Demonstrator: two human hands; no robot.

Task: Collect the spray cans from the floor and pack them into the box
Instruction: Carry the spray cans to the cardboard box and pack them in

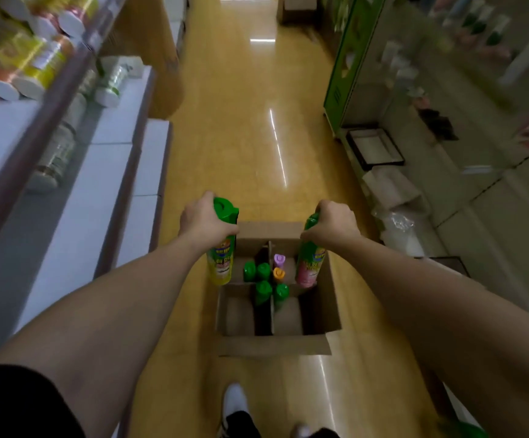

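while both hands grip upright cans, left hand (201,220) on the yellow can (221,254) and right hand (332,223) on the pink can (309,263), the box (276,344) sits below.

Arms (114,295) outstretched, left grip (204,221) clenched, right grip (336,221) clenched

Yellow can (220,267), pink can (309,267) upright at open box (272,346); six cans (263,270) inside.

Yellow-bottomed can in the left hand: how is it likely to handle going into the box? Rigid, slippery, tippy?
Probably rigid: the left hand grips the yellow-bottomed can near its cap and the body hangs straight. The smooth printed body may be slippery. It is tall and narrow, so likely tippy standing free, though the dividers in the box should steady it.
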